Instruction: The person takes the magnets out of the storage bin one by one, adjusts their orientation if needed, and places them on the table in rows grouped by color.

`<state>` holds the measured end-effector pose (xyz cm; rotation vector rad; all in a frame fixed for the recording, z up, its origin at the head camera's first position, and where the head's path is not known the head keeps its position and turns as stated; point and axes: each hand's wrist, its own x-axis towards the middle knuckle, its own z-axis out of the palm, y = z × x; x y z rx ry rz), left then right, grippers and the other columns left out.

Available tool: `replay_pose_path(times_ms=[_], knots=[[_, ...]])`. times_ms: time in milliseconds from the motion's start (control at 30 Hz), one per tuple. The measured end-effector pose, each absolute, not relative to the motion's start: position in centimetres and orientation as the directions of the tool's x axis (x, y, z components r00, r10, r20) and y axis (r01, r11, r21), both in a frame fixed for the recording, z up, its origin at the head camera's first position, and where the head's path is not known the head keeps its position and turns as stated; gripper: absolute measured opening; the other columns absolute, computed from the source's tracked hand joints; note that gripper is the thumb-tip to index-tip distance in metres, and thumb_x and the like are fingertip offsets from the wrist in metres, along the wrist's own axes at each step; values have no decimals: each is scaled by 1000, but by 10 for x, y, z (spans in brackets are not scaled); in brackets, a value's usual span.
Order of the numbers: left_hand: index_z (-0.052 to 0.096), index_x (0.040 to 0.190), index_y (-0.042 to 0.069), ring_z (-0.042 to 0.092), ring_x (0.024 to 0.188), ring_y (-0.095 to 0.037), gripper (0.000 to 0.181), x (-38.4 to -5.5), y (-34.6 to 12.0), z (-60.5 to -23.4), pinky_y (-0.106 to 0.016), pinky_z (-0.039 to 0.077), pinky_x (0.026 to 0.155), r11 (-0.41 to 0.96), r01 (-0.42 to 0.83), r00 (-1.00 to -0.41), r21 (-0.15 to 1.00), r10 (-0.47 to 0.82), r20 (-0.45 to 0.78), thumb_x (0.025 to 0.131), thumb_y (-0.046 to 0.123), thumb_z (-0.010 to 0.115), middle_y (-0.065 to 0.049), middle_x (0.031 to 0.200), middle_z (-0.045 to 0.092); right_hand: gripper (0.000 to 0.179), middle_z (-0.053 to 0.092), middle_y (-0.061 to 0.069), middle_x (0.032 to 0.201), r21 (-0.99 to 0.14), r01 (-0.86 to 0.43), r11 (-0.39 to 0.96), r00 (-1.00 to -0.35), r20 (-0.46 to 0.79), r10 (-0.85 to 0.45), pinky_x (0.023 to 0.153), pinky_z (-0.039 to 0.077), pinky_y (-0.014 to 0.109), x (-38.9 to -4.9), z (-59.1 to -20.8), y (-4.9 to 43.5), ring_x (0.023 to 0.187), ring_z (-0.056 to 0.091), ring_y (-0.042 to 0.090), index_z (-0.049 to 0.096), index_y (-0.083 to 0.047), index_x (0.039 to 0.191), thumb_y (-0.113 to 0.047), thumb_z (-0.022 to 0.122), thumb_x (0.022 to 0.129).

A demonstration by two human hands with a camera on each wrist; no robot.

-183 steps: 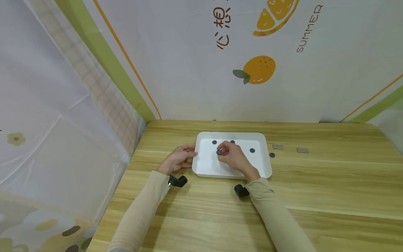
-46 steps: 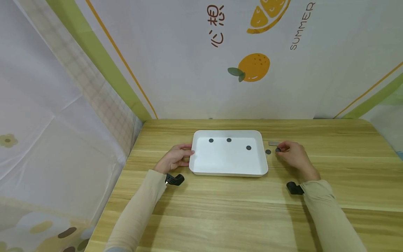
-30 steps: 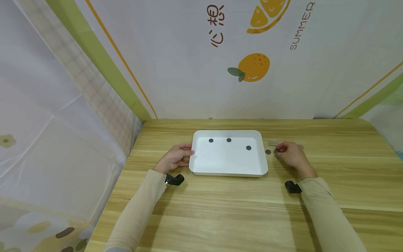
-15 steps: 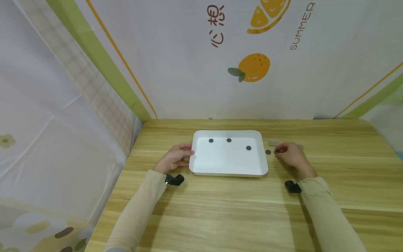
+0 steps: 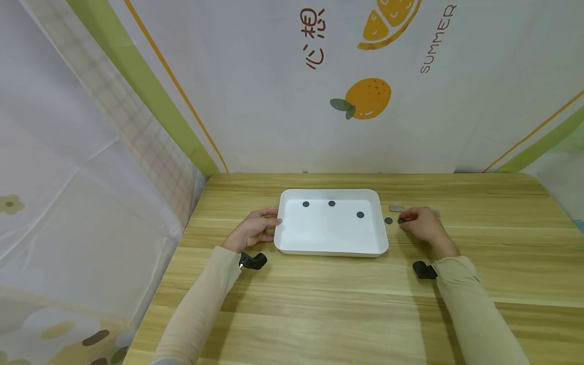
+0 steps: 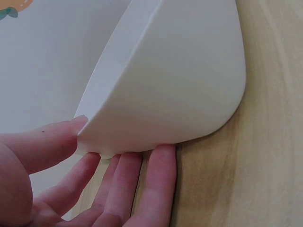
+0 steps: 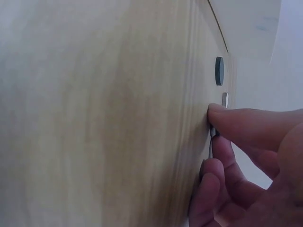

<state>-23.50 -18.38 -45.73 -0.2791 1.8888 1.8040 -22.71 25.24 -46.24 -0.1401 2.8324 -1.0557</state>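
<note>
A shallow white tray [image 5: 328,238] lies on the wooden table with three small dark grey discs inside, one of them a disc [image 5: 360,215] near its right side. My left hand [image 5: 252,230] holds the tray's left side; in the left wrist view the thumb is at the rim and the fingertips touch the lower wall [image 6: 184,80]. To the right of the tray, my right hand [image 5: 426,225] pinches a dark grey disc [image 5: 401,220] low at the tabletop. Its fingers partly cover that disc. Another dark disc [image 5: 389,220] lies between it and the tray, also a disc [image 7: 219,71] in the right wrist view.
A flat silver-grey rectangular piece [image 5: 397,208] lies behind the loose disc. A second grey piece [image 5: 436,213] is partly hidden behind the right hand. A printed curtain [image 5: 274,126] hangs along the back edge of the table [image 5: 319,314].
Six seconds ago my right hand held a disc over the tray; it has since moved right, outside the tray, and slightly left again. Over the last second it barely moves. The left hand stays put.
</note>
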Motion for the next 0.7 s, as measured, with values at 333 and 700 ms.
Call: replay_pose_path(times_ms=[333, 700], knots=[[40, 142, 4, 63, 93, -18, 53, -235, -183, -457, -34, 56, 73, 101, -481, -850, 871, 189, -491, 94, 6, 60, -15, 127, 54, 30, 67, 26, 97, -667, -36, 744, -991, -74, -115, 71, 45, 27, -225, -461, 252, 91, 62, 35, 65, 11, 108, -8, 67, 84], [40, 143, 4, 63, 93, -18, 53, -235, -184, -456, -34, 56, 74, 94, -484, -848, 870, 196, -493, 94, 6, 60, -15, 127, 54, 31, 67, 27, 100, -660, -32, 751, -992, -73, -106, 72, 45, 29, -224, -462, 253, 94, 62, 38, 65, 10, 110, -9, 67, 85]])
